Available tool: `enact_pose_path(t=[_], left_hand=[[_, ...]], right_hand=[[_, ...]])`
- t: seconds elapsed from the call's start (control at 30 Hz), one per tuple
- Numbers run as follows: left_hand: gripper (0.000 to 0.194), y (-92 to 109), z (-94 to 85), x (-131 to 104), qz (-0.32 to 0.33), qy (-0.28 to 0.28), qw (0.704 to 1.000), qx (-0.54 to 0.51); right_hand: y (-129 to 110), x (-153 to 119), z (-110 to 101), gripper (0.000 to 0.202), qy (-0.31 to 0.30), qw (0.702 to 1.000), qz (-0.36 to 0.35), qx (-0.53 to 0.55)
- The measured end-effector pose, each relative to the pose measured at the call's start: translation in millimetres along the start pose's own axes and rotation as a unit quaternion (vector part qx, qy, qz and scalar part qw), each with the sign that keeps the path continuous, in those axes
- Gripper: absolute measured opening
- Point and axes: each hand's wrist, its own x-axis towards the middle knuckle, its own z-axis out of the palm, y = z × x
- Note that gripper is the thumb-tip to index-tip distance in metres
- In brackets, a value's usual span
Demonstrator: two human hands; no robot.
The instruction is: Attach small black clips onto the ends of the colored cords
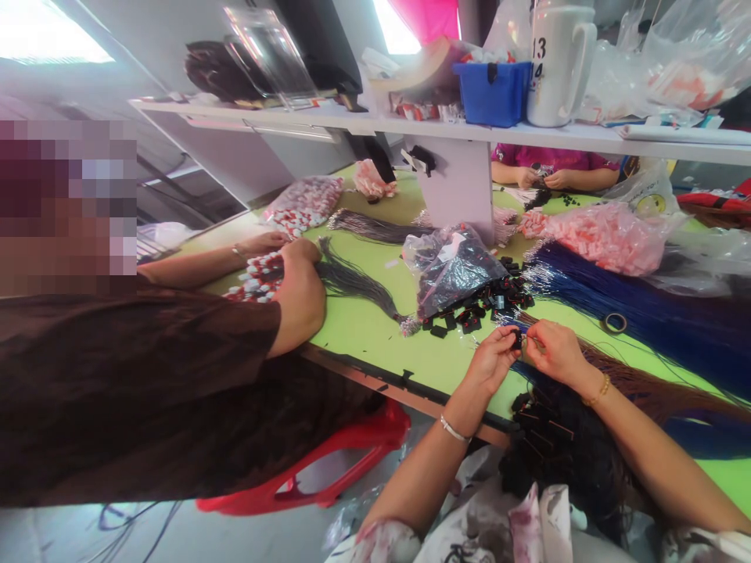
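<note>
Between the fingertips of my left hand (493,361) is a small black plastic connector (517,339). My right hand (555,352) meets it from the right, its fingers pinching a thin wire (527,337) at the connector's side; how far the wire is in cannot be made out. Loose black connectors (469,317) lie in a heap just beyond my hands, spilling from a clear plastic bag (451,270). Brown wires (639,375) and blue wires (622,313) are spread on the green table to the right. A bundle of black assembled pieces (543,430) hangs over my lap.
At the left, a co-worker's arm (302,289) rests near red-and-white parts (258,277). Another person's hands (545,178) work across the table (364,344). A shelf (375,123) spans above, holding a blue bin (493,94) and a white mug (557,70). A tape roll (614,323) lies on the blue wires.
</note>
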Motion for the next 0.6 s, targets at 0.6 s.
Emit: enact_pose_path(t=[0.6], left_hand=[[0.02,-3,9.3,-13,0.066,0.063,0.988,0.128]], right_hand=[[-1,3,-7,0.012,-0.076,0.98,0.084,0.163]])
